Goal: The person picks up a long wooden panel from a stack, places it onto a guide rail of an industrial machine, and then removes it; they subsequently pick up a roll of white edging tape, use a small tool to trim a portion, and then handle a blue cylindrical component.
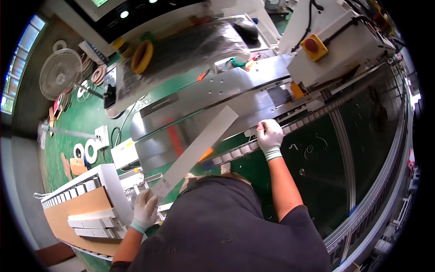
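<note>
A long, flat, pale grey-white strip [199, 145] slants across in front of me, its upper end over the metal machine bed [217, 97]. My left hand [145, 208], in a white glove, is closed on its lower end, where a small printed label shows. Farther right, my right hand [270, 134], also gloved, is closed beside the row of white rollers [240, 152] along the bed's near edge. A small pale piece shows beside its fingers; whether the hand grips it is hidden.
On my left, several white strips [93, 223] lie on a brown board [77, 206] over a roller stand. A machine head with a red button on a yellow box [314, 47] stands at far right. A fan [61, 74] stands at far left, and aluminium rails [362, 208] run along the right.
</note>
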Action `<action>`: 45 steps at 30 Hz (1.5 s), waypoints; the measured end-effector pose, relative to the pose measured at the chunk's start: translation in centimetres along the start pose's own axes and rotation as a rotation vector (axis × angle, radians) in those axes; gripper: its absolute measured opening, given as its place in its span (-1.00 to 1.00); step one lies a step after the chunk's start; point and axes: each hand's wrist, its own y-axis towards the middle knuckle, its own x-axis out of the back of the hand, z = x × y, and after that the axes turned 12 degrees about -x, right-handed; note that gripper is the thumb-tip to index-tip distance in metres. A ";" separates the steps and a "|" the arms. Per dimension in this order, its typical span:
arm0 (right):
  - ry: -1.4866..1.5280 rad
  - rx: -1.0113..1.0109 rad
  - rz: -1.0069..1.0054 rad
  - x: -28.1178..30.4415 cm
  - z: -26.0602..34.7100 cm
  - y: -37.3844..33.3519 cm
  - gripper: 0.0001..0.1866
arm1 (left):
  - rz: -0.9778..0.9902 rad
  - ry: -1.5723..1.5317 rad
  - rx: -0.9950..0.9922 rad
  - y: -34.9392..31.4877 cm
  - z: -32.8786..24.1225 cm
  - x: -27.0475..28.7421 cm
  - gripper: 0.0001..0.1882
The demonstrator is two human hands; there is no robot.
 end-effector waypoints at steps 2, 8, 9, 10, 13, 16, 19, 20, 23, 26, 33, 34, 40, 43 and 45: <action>0.018 0.016 0.049 0.8 -1.2 0.9 -0.82 | 0.089 0.029 -0.088 3.7 1.6 -0.2 -0.41; -0.004 -0.069 0.116 2.3 -5.4 4.2 -0.80 | 0.082 0.242 -0.238 13.5 6.0 -2.6 -0.45; -0.015 -0.090 0.115 2.6 -5.5 4.4 -0.81 | 0.095 0.275 -0.213 15.5 5.4 -2.4 -0.45; -0.010 -0.080 0.090 2.6 -5.7 4.4 -0.84 | 0.112 0.310 -0.184 17.5 4.5 -2.0 -0.45; 0.037 -0.040 0.012 2.2 -5.9 4.4 -0.88 | 0.108 0.322 -0.178 23.3 2.8 -2.9 -0.43; 0.067 -0.045 -0.023 2.3 -5.8 4.6 -0.88 | 0.103 0.354 -0.200 27.1 2.7 -4.3 -0.44; 0.078 -0.022 -0.029 2.1 -6.4 4.5 -0.88 | 0.084 0.374 -0.226 31.0 2.3 -5.1 -0.45; 0.083 -0.021 -0.031 2.1 -6.5 4.4 -0.88 | 0.085 0.347 -0.229 32.6 2.0 -5.2 -0.44; 0.088 -0.011 -0.030 2.3 -6.2 4.6 -0.89 | 0.064 0.343 -0.238 36.0 1.0 -6.9 -0.43; 0.080 0.005 -0.021 2.5 -6.1 4.7 -0.87 | 0.043 0.359 -0.245 38.9 -1.0 -8.7 -0.42; 0.092 -0.023 -0.009 2.1 -6.6 4.4 -0.89 | 0.037 0.304 -0.284 46.4 -6.4 -11.3 -0.49; 0.086 -0.023 -0.026 2.0 -6.8 4.3 -0.90 | 0.035 0.302 -0.308 47.7 -7.2 -11.6 -0.50; 0.099 -0.001 -0.044 1.8 -6.4 5.0 -0.92 | -0.075 0.188 -0.400 53.1 -9.3 -14.4 -0.47; 0.091 -0.014 -0.057 2.1 -6.6 4.9 -0.93 | 0.061 0.186 -0.452 50.8 -7.6 -11.6 -0.39; 0.088 -0.026 -0.060 2.2 -6.5 4.8 -0.93 | 0.082 0.216 -0.445 48.2 -6.0 -10.2 -0.38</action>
